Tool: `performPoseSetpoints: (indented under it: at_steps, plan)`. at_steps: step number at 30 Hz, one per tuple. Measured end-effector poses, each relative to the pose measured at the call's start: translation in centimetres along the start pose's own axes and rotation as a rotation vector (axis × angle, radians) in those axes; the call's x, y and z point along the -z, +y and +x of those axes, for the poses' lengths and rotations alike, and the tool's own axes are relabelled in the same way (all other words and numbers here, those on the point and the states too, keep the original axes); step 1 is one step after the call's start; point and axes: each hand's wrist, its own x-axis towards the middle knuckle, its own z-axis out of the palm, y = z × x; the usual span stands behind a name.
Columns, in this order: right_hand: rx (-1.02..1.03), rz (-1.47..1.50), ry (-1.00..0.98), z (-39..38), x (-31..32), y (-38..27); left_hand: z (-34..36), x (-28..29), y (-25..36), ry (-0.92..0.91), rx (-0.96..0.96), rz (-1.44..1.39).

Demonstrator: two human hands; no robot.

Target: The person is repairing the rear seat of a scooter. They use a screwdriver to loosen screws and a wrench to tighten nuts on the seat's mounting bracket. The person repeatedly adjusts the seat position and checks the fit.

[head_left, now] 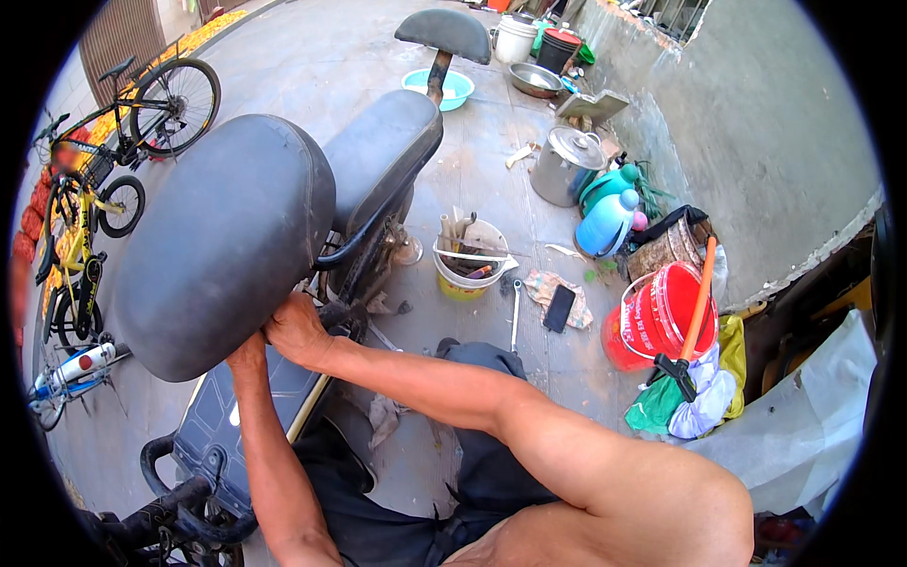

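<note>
A large black padded seat (222, 241) of an electric bike fills the left middle, right over my hands. My right hand (300, 329) is at the seat's lower edge, its fingers curled in; whatever they grip is hidden. Close against it, my left hand (248, 352) reaches up under the same edge, with its fingers out of sight behind the seat. Below my hands lies the bike's dark footboard (250, 406). A longer rear seat (387, 151) and a padded backrest (444, 36) stand behind the front seat.
A bucket of tools (465, 282), a wrench (516, 317) and a phone (559, 308) on a cloth lie to the right. Farther right are a red bucket (642, 326), an orange-handled tool (699, 302) and a lidded metal pot (567, 165). Bicycles (118, 142) stand at left.
</note>
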Motion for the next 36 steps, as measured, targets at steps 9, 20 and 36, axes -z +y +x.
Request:
performPoseSetpoints:
  at_steps: [9,20,36]
  plan:
    - [-0.015,-0.153,0.033,-0.3,-0.1,-0.3,-0.2,0.3,0.0,-0.045,0.001,0.03]
    - [-0.674,0.549,-0.084,-1.3,3.6,-2.5,-0.4,2.1,6.7,0.169,0.175,-0.355]
    - [-1.228,0.968,0.014,-13.4,5.3,0.8,1.2,1.7,1.7,0.182,-0.113,0.12]
